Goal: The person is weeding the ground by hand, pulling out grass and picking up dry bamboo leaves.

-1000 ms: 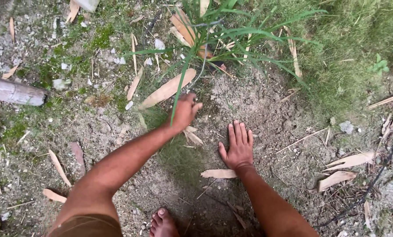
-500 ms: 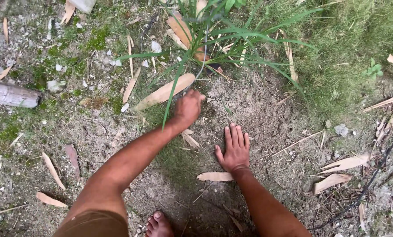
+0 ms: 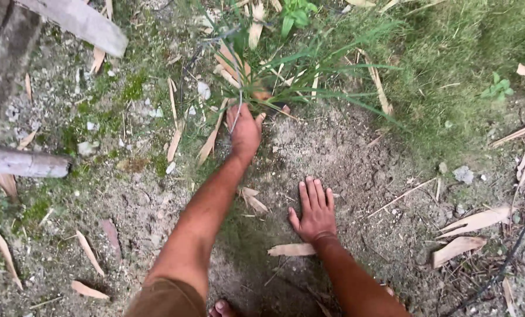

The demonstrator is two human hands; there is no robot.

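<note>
At grass clump base: left hand fingers clenched around blades; right hand fingers together, flat on soil.

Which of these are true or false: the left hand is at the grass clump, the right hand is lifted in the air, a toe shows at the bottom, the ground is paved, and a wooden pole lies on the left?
1. The left hand grips the base of the grass clump. True.
2. The right hand is lifted in the air. False: it lies flat, fingers spread, on the bare soil.
3. A bare toe shows at the bottom edge. True.
4. The ground is paved. False: it is soil strewn with dry leaves.
5. A wooden pole lies on the left. True.
</note>
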